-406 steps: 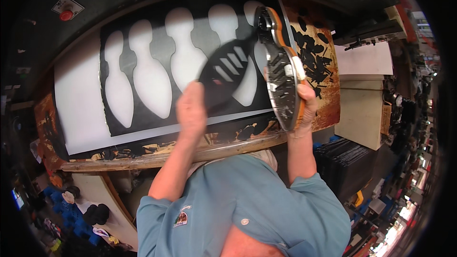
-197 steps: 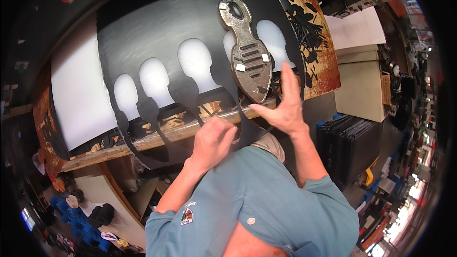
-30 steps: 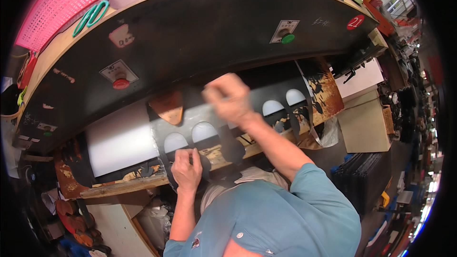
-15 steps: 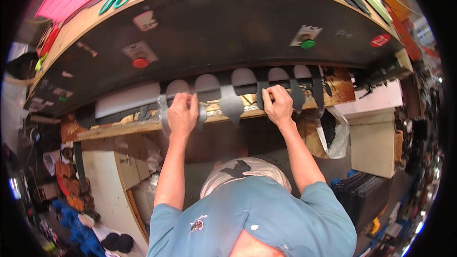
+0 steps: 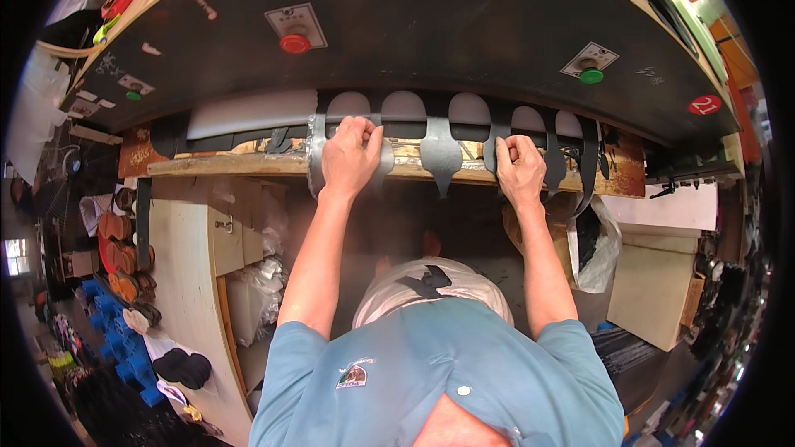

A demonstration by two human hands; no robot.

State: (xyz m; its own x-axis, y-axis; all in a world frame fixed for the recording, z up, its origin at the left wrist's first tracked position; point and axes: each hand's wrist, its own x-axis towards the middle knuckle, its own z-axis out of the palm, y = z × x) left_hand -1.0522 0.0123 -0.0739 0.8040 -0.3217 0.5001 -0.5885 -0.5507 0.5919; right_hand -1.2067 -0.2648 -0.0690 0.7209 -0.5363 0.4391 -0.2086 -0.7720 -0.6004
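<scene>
A dark grey sheet (image 5: 441, 156) with rounded cut-outs along it comes out from under the black machine front and hangs in pointed strips over a wooden ledge (image 5: 236, 165). My left hand (image 5: 351, 161) is closed, thumb against fingers, on the sheet near its ragged left end. Further right, my right hand (image 5: 521, 172) pinches another strip of the same sheet. Between the hands, one wide strip droops freely over the ledge. Pale grey surface shows through the cut-outs. The fingertips' exact hold is partly hidden behind the knuckles.
Above the ledge, the black machine panel (image 5: 447, 25) carries a red button (image 5: 295, 43) and a green button (image 5: 590, 76). A pale cabinet (image 5: 186, 257) stands at left, a light box (image 5: 658, 281) at right. A plastic bag (image 5: 598, 248) sits below the ledge's right end.
The view has shifted, so the machine and ledge appear further right and higher. Both hands keep about the same places on the sheet, still closed on it.
</scene>
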